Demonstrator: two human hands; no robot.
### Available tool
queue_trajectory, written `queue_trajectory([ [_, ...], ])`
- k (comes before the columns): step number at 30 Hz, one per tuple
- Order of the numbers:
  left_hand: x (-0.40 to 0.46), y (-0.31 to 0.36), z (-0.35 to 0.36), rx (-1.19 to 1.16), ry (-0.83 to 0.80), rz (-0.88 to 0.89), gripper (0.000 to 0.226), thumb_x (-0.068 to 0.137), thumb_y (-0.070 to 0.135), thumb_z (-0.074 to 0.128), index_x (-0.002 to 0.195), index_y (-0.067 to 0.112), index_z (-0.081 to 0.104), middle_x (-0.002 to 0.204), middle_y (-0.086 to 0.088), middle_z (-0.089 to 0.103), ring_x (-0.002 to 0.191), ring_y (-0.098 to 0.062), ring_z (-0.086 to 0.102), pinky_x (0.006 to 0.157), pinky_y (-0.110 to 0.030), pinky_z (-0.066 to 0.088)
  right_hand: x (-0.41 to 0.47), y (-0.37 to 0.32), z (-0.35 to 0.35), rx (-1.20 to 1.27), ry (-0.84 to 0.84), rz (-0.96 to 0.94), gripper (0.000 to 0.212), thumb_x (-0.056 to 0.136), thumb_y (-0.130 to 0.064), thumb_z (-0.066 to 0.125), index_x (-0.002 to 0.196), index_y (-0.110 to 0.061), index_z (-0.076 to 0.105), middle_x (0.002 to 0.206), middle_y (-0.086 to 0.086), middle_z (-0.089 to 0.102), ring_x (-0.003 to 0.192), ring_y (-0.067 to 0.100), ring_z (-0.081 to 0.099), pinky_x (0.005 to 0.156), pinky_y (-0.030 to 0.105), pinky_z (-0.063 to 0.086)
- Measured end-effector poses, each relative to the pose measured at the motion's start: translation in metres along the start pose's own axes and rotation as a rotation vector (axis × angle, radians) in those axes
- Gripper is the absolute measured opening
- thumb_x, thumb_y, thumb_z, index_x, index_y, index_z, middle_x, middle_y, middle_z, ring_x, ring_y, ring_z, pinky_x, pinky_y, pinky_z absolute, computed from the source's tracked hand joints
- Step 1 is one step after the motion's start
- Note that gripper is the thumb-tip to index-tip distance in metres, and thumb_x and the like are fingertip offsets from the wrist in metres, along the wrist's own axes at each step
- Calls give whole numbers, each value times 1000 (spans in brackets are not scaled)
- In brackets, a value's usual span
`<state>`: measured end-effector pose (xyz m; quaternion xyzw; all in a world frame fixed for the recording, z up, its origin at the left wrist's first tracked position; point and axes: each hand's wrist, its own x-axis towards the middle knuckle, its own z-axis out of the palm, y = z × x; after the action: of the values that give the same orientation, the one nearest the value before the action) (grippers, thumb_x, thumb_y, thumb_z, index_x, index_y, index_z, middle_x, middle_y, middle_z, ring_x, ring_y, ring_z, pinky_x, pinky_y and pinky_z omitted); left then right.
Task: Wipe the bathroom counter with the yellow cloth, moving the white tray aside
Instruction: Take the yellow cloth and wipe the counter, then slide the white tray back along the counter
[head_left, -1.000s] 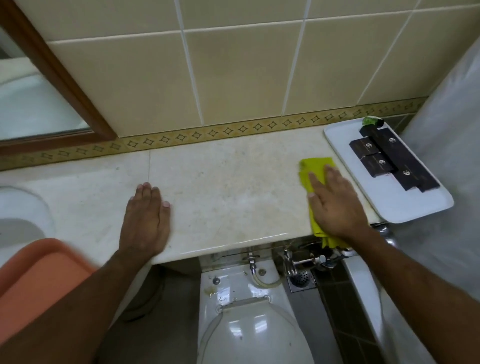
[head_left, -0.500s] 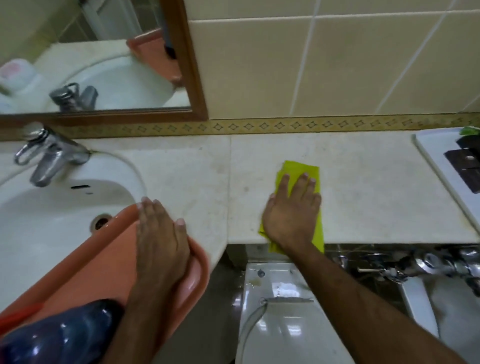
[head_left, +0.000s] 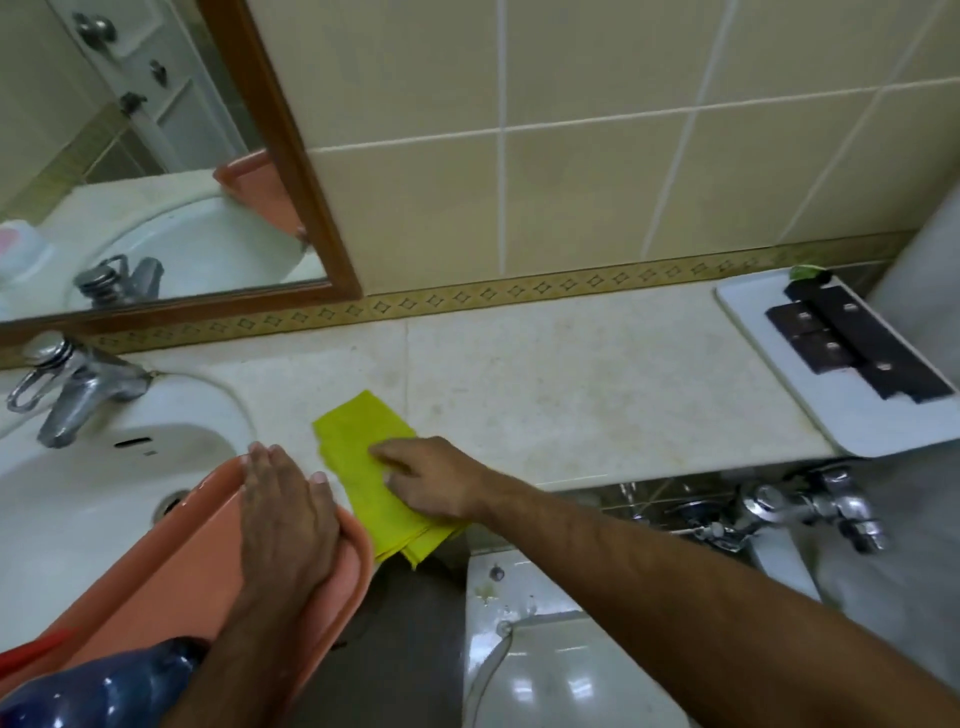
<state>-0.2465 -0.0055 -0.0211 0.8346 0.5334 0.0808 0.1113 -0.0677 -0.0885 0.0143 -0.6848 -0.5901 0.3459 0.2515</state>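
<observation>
Nearest, the left hand (head_left: 285, 514) lies flat, fingers together and extended, palm down on the rim of an orange basin (head_left: 171, 587) resting over the sink (head_left: 78, 467). Just beside it, the right hand (head_left: 431, 480) presses flat, fingers loosely spread, on the folded yellow cloth (head_left: 363, 457), which lies on the tabletop (head_left: 571, 395) with its near end overhanging the front edge. Farther right, well apart, the white tray (head_left: 852, 410) sits at the tabletop's end, carrying dark packets (head_left: 852, 348).
</observation>
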Motion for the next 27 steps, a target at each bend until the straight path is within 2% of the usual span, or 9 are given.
queue_trajectory([
  [2,1,6,-12,95,-17,18,76,93,42,18,143,-14,27,152,-36,24,144,-44,21,118,-54,18,-36,11,-25,-17,17,-57,29,95,-15,56,120,-7,68,126,11,68,115,24,60,90,23,40],
  [4,2,32,-22,136,-20,69,76,93,44,19,143,-13,28,151,-37,26,143,-46,23,118,-54,18,-79,32,-51,-24,67,-58,23,93,-20,58,106,-9,75,109,6,75,96,18,66,78,23,44],
  [9,14,166,-12,62,-1,298,75,94,47,23,145,-8,29,152,-33,27,144,-43,24,119,-50,20,-176,106,-128,-54,244,188,25,93,-32,56,101,-17,74,102,-3,76,89,11,65,82,31,52],
  [13,21,305,22,-50,-105,482,74,99,51,22,150,-2,22,158,-22,23,148,-32,21,120,-41,17,-249,165,-184,121,680,449,19,92,-26,61,99,-16,76,98,-4,76,92,13,67,86,28,51],
  [15,24,374,47,-134,-164,505,73,98,53,21,145,-2,32,152,-23,36,141,-35,34,116,-43,28,-283,191,-202,200,980,635,17,91,-26,61,95,-16,75,90,-4,74,85,14,66,79,25,48],
  [18,24,467,75,-289,-218,409,61,99,48,28,125,-3,50,130,-25,56,118,-40,53,96,-43,43,-320,225,-207,390,1372,962,29,87,-28,66,109,-10,68,98,3,72,89,23,65,77,26,45],
  [21,32,530,95,-407,-273,205,49,98,35,39,128,-3,52,132,-23,56,120,-39,53,96,-41,44,-330,255,-201,883,1420,1081,43,81,-28,76,109,2,63,91,10,70,78,29,69,68,37,59],
  [23,45,552,109,-426,-282,116,43,93,27,46,123,-2,58,128,-21,60,116,-38,56,94,-40,47,-330,265,-201,1223,1394,1021,30,85,-19,75,98,6,64,80,15,69,66,28,69,52,31,61],
  [27,72,568,128,-386,-242,128,30,78,9,53,101,-1,69,110,-20,69,102,-38,63,83,-36,51,-322,280,-200,1256,1416,956,22,86,-9,73,97,6,64,77,19,70,60,23,70,52,30,61],
])
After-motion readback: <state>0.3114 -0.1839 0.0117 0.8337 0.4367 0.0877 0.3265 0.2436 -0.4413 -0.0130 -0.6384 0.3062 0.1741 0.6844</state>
